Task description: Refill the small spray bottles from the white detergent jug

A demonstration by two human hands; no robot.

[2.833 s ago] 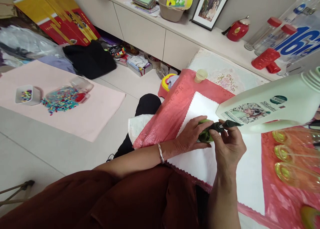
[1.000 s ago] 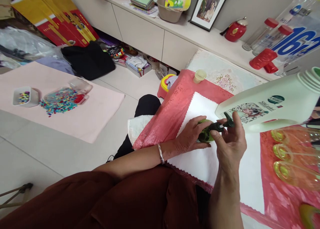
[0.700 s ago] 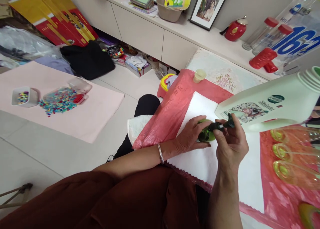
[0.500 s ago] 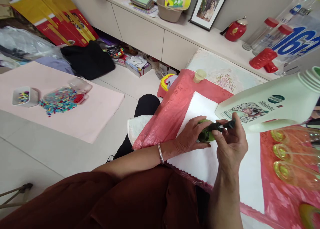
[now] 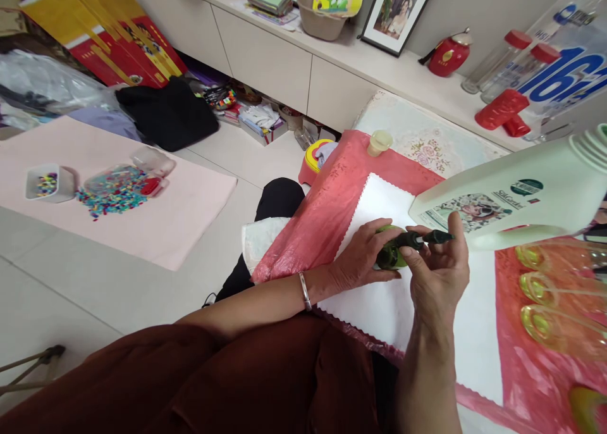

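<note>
My left hand (image 5: 363, 257) is wrapped round a small green bottle (image 5: 389, 255) that lies over a white cloth (image 5: 379, 307). My right hand (image 5: 436, 276) pinches the bottle's dark green pump head (image 5: 427, 238) between thumb and fingers, the nozzle pointing right. Both hands sit above a red plastic sheet (image 5: 327, 206) on the table. A big pale green jug (image 5: 516, 200) lies on its side just behind my right hand.
Three clear bottles with yellow-green ends (image 5: 545, 295) lie at the right on the red sheet. A small cream cap (image 5: 380, 142) stands at the sheet's far edge. On the floor to the left a pink mat (image 5: 142, 225) carries coloured beads (image 5: 114, 190) and a small tub (image 5: 45, 182).
The pump head has been turned in my right fingers: its nozzle swung up toward the jug and is now level again, pointing right. My left hand has kept its hold.
</note>
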